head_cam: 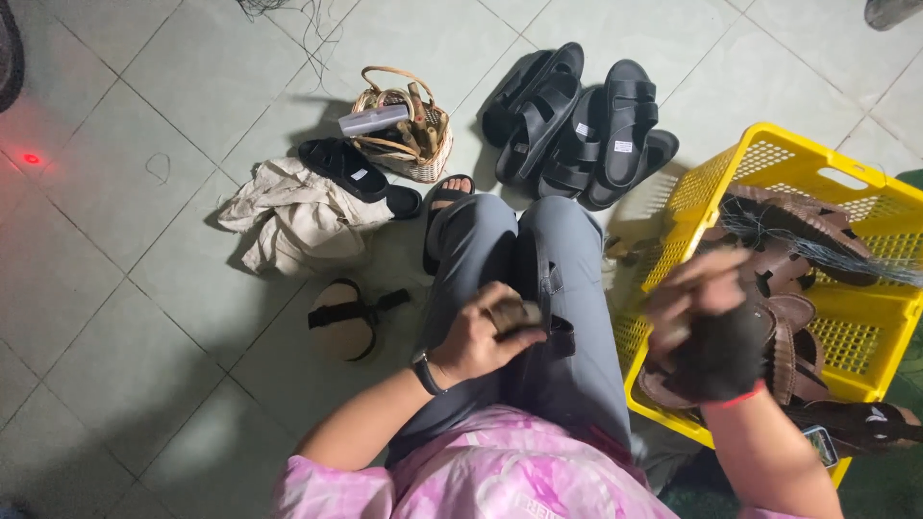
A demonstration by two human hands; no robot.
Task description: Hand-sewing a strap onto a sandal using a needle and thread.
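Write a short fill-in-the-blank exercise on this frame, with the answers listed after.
1. The crate holding brown sandals is coloured ____.
2. The pile of sandals on the tiled floor is coloured ____.
3. The fingerless black glove is worn on the ____ hand.
4. The wristwatch sits on the ____ hand.

Answers: yellow; black; right; left

Yellow crate (713, 173) right; open floor (144, 288) left.

Small white labels (623, 146) on black sandals' (625, 125) insoles; phone screen (820, 444) beside yellow crate (760, 159).
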